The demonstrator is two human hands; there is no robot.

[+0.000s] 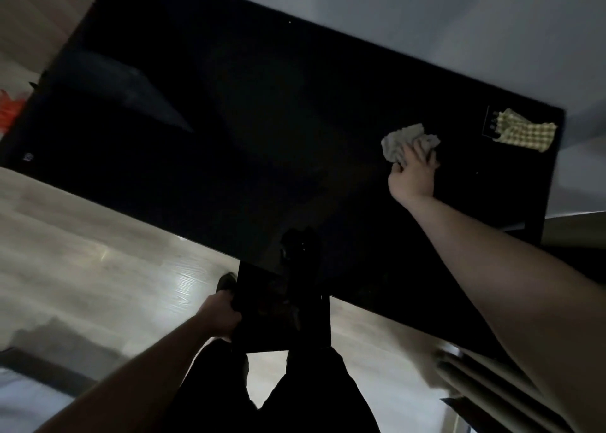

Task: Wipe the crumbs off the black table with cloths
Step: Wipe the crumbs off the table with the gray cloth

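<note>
The black table (249,144) runs slantwise across the view. Toward its right end my right hand (414,170) grips a crumpled grey cloth (401,139) and presses it on the tabletop. Past it, near the table's far right corner, lies a yellow checked cloth (524,131), flat and untouched. A few pale crumbs dot the surface, one (477,172) right of my hand and one (289,22) near the far edge. At the near edge my left hand (220,314) grips a flat black tray-like object (282,321) held against the table's rim.
Pale wood floor (98,252) lies left of and below the table. My dark trouser legs (295,396) and a shoe (226,281) show beneath. Pale slats (485,386) stand at the lower right. Something orange (11,111) sits beyond the left end.
</note>
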